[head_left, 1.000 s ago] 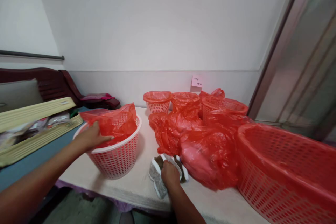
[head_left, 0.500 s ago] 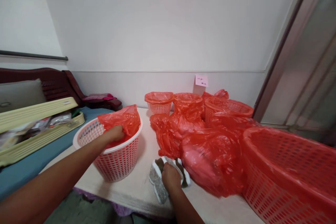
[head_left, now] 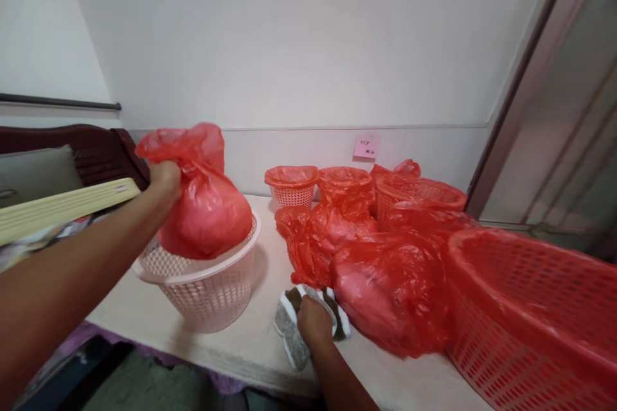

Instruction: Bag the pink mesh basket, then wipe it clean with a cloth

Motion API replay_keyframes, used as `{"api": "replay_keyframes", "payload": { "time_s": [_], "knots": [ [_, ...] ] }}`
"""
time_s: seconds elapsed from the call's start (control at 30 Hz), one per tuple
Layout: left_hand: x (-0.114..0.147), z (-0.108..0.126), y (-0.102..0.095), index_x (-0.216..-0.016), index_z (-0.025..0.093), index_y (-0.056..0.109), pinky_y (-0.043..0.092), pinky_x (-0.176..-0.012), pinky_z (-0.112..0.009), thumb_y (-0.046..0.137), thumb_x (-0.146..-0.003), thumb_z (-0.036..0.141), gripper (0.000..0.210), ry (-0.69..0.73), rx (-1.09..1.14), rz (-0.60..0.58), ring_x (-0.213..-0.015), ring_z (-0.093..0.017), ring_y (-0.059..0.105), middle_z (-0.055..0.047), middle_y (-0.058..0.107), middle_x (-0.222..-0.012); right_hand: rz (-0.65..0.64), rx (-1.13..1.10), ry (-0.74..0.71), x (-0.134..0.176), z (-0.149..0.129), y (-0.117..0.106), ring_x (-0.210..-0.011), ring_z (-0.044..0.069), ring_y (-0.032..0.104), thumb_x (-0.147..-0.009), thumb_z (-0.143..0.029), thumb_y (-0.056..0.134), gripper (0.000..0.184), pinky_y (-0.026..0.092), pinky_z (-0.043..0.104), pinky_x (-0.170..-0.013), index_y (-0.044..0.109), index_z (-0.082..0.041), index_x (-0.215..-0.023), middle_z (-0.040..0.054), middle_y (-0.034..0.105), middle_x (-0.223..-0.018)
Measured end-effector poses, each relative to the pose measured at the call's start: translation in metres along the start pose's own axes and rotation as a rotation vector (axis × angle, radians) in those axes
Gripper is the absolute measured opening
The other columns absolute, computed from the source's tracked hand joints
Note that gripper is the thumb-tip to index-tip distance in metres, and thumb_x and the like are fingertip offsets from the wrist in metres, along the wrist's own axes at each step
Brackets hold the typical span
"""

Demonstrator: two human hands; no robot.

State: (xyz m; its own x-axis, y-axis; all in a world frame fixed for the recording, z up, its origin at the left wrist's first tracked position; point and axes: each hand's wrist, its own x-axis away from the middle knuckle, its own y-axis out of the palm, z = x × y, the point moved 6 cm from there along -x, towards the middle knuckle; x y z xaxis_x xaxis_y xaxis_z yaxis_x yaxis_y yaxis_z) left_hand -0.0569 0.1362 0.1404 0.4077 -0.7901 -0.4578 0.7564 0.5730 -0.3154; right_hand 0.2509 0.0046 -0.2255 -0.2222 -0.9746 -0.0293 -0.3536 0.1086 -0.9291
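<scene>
My left hand (head_left: 165, 180) grips the bunched top of a red plastic bag (head_left: 205, 205), which hangs full and rounded, lifted partly out of a white mesh basket (head_left: 212, 289) on the table. The basket tilts a little to the left. My right hand (head_left: 312, 322) rests closed on a grey and white cloth (head_left: 292, 329) lying near the table's front edge, just left of a heap of red plastic bags (head_left: 380, 273).
A large red mesh basket (head_left: 530, 314) fills the right side. Three small baskets lined with red bags (head_left: 292, 183) stand by the wall under a pink note (head_left: 366, 146). A yellow crate (head_left: 62, 205) and dark sofa lie to the left. A glass door frames the right.
My left hand gathered the red bag inside the white basket, closed on its top and raised it up and out. The right hand stayed on the cloth.
</scene>
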Motion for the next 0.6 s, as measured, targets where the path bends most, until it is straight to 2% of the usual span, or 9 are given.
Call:
{"api": "replay_keyframes", "payload": {
  "time_s": [0.07,0.1,0.13,0.2,0.27,0.37,0.43,0.5,0.6],
  "knots": [
    [-0.009,0.032,-0.011,-0.140,0.011,0.038,0.052,-0.087,-0.041,0.027,-0.099,0.034,0.048,-0.011,0.093,0.126,-0.127,-0.027,0.053,-0.015,0.048,-0.145,0.003,-0.004,-0.002,-0.001,0.000,0.001,-0.099,0.026,0.071,-0.087,-0.010,0.039,0.034,0.047,0.033,-0.079,0.069,-0.017,-0.101,0.0106,0.076,-0.102],
    [-0.011,0.050,-0.013,-0.136,0.011,0.044,0.051,-0.086,-0.041,0.029,-0.098,0.035,0.047,0.002,0.136,0.156,-0.128,-0.028,0.052,-0.012,0.051,-0.143,0.005,-0.007,-0.002,-0.001,0.000,0.002,-0.099,0.026,0.071,-0.086,-0.009,0.040,0.034,0.047,0.033,-0.079,0.069,-0.017,-0.102,0.0107,0.076,-0.102],
    [-0.012,0.070,-0.014,-0.133,0.015,0.048,0.051,-0.082,-0.039,0.031,-0.097,0.040,0.047,0.042,0.184,0.157,-0.127,-0.028,0.053,-0.007,0.054,-0.142,0.007,-0.010,-0.001,-0.002,0.001,0.002,-0.098,0.026,0.071,-0.086,-0.009,0.041,0.034,0.047,0.033,-0.079,0.070,-0.017,-0.101,0.0107,0.076,-0.101],
    [-0.009,0.111,-0.013,-0.136,0.026,0.046,0.049,-0.076,-0.037,0.024,-0.097,0.050,0.050,0.140,0.286,0.134,-0.125,-0.023,0.055,0.004,0.053,-0.145,0.012,-0.018,0.002,-0.003,0.001,0.003,-0.098,0.026,0.071,-0.085,-0.008,0.041,0.034,0.046,0.033,-0.079,0.070,-0.017,-0.101,0.0109,0.076,-0.100],
    [0.002,0.148,-0.009,-0.137,0.029,0.045,0.048,-0.073,-0.033,0.019,-0.097,0.049,0.052,0.211,0.350,0.084,-0.122,-0.019,0.057,0.010,0.053,-0.145,0.016,-0.026,0.009,-0.004,0.002,0.003,-0.097,0.026,0.071,-0.084,-0.007,0.042,0.034,0.046,0.033,-0.078,0.070,-0.016,-0.099,0.0113,0.076,-0.099],
    [0.032,0.193,0.001,-0.136,0.027,0.047,0.046,-0.071,-0.032,0.017,-0.093,0.063,0.064,0.367,0.371,0.014,-0.120,-0.021,0.058,0.012,0.055,-0.142,0.016,-0.039,0.019,-0.005,0.002,0.004,-0.096,0.026,0.071,-0.085,-0.009,0.043,0.032,0.046,0.033,-0.078,0.070,-0.017,-0.099,0.0116,0.077,-0.098],
    [0.053,0.204,0.014,-0.130,0.026,0.054,0.046,-0.071,-0.034,0.013,-0.090,0.070,0.071,0.393,0.312,-0.002,-0.123,-0.024,0.056,0.013,0.057,-0.139,0.014,-0.053,0.025,-0.004,0.002,0.003,-0.095,0.025,0.071,-0.085,-0.010,0.043,0.031,0.047,0.033,-0.078,0.071,-0.017,-0.098,0.0113,0.077,-0.097],
    [0.070,0.201,0.036,-0.114,0.022,0.062,0.045,-0.071,-0.034,0.010,-0.091,0.069,0.074,0.355,0.315,-0.059,-0.124,-0.024,0.055,0.012,0.058,-0.138,0.014,-0.074,0.029,-0.003,0.003,0.002,-0.096,0.025,0.071,-0.084,-0.010,0.043,0.031,0.047,0.033,-0.078,0.070,-0.018,-0.097,0.0110,0.077,-0.098],
    [0.083,0.177,0.077,-0.100,0.011,0.059,0.043,-0.069,-0.031,-0.002,-0.095,0.049,0.073,0.300,0.358,-0.204,-0.120,-0.019,0.056,0.003,0.052,-0.144,0.031,-0.121,0.036,-0.002,0.004,-0.002,-0.099,0.023,0.071,-0.084,-0.010,0.044,0.036,0.047,0.031,-0.080,0.066,-0.018,-0.111,0.0105,0.076,-0.104]
  ]
}}
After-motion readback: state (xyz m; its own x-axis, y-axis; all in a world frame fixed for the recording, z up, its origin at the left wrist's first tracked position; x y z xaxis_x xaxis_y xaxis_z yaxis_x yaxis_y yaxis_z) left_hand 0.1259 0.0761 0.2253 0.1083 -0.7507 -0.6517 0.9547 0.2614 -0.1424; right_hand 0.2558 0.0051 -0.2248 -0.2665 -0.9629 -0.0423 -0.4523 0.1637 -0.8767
